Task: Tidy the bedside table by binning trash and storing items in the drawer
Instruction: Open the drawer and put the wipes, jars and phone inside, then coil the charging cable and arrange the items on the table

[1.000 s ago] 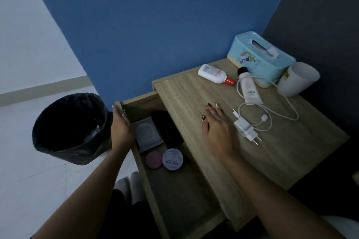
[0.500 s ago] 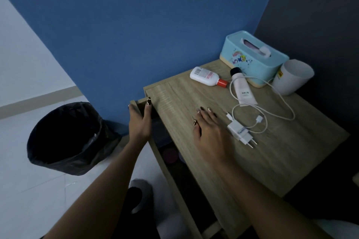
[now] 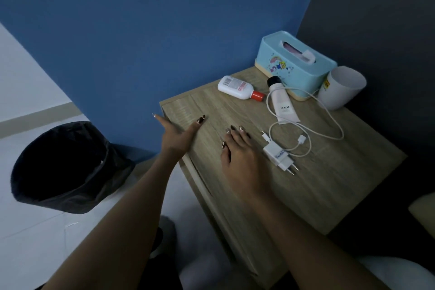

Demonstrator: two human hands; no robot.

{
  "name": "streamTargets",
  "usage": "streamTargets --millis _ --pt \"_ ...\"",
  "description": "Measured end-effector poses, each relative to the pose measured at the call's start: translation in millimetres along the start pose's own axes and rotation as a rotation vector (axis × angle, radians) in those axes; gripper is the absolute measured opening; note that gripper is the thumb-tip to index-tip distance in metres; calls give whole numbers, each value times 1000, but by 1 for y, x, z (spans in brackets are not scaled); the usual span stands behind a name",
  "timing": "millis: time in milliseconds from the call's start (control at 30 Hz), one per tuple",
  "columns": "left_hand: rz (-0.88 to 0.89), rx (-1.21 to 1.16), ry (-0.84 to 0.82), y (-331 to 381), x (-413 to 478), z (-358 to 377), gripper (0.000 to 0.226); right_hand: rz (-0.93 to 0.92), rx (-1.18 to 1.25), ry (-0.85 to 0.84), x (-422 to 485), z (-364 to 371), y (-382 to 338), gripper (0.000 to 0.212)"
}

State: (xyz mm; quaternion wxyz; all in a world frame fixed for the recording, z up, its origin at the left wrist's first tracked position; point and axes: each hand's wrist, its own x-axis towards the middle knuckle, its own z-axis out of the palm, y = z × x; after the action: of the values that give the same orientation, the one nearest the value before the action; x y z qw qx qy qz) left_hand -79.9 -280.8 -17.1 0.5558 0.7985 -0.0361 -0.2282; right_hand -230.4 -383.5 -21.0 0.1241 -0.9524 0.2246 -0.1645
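The wooden bedside table (image 3: 317,181) stands in the corner with its drawer (image 3: 200,179) pushed in. My left hand (image 3: 175,134) presses flat against the drawer front at the table's left edge, thumb lying on the top. My right hand (image 3: 237,150) rests flat on the tabletop, fingers spread, holding nothing. Just right of it lies a white charger (image 3: 279,156) with its looped cable (image 3: 313,122). Farther back lie a white bottle with a red cap (image 3: 237,88) and a white tube with a black cap (image 3: 281,101).
A light-blue tissue box (image 3: 299,70) and a white cup (image 3: 340,88) stand at the table's back right. A bin lined with a black bag (image 3: 63,167) sits on the white floor to the left. Blue wall behind, dark wall on the right.
My left hand has pushed the drawer from wide open to closed; the things inside are no longer visible. My right hand has stayed flat on the tabletop.
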Motion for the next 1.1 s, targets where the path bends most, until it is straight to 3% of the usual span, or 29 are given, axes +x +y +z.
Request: streamTargets --millis 333,667,800,867,967,1033,1100 --pt "-17 -73 -22 -6 8 -1 134 1 11 33 -1 3 1 45" --pt "7 4 -16 -4 3 0 102 26 49 16 -1 7 2 40" --pt "-10 257 36 4 -15 3 118 39 161 14 2 -10 -1 38" --pt "15 545 91 11 -16 6 111 138 153 69 15 -38 7 35" --pt "212 790 64 32 -21 13 98 387 115 183 35 -92 47 33" --pt "289 830 2 48 -23 19 93 583 120 125 42 -115 80 54" --pt "331 813 -43 64 -28 26 89 783 107 -39 41 -124 100 71"
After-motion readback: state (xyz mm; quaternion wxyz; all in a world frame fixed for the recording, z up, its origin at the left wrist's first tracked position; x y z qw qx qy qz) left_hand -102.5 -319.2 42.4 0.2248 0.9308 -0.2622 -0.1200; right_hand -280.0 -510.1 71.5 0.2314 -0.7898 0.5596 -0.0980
